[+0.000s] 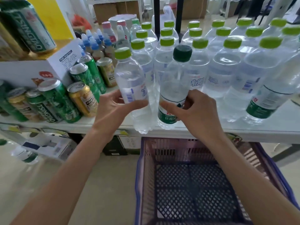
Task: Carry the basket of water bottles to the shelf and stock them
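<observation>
My left hand (pixel 113 104) grips a clear water bottle with a lime-green cap (pixel 129 75), tilted a little left, its base at the front edge of the white shelf (pixel 259 132). My right hand (pixel 194 109) grips a bottle with a dark green cap and green label (pixel 174 88), standing beside the first one. Behind them several rows of lime-capped water bottles (pixel 227 62) fill the shelf. The purple mesh basket (pixel 186 184) sits on the floor below the shelf edge, and I see no bottles in it.
Green and gold beer cans (pixel 65 98) stand on the shelf's left part, next to a white carton (pixel 32 70). Blue-capped small bottles (pixel 95 41) are behind them. One green-labelled bottle (pixel 266 101) stands at the right. Boxes (pixel 48 145) lie under the shelf.
</observation>
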Available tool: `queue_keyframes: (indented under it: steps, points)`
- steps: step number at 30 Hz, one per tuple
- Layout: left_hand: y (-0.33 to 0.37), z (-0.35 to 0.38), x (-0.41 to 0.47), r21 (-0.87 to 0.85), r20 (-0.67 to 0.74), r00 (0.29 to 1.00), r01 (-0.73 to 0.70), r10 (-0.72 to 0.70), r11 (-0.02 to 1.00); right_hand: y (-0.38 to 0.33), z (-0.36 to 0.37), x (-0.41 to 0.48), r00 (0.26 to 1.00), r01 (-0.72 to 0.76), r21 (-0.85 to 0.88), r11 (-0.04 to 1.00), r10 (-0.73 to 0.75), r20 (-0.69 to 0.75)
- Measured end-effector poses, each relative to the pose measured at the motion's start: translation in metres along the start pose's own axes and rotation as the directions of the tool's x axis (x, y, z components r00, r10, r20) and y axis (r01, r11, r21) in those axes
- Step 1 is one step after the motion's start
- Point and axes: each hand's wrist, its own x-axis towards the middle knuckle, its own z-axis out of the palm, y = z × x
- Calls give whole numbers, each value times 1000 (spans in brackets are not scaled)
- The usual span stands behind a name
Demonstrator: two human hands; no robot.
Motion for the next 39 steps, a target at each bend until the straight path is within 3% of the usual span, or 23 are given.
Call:
queue_keyframes:
  steps: [7,12,21,29,35,39]
  points:
    - [-12,24,6,67,-84,992,-90,95,994,12,21,5,999,-37,-72,997,36,-20]
    - [-29,32,1,57,-133,985,-105,112,993,22,31,2,995,-75,-163,984,85,53]
    - [-51,47,3,-57,-118,988,-105,98,993,36,42,-4,993,-115,-90,989,115,-2]
    - [-73,42,-1,47,-17,1000,12,-11,999,39,45,-6,990,-141,-129,982,142,0]
    - [-65,46,-16,298,-69,993,109,-92,948,43,48,-10,968,-203,-225,953,230,101]
    - [-40,48,-25,401,-140,965,261,-223,878,29,42,-9,908,-378,-177,909,401,123]
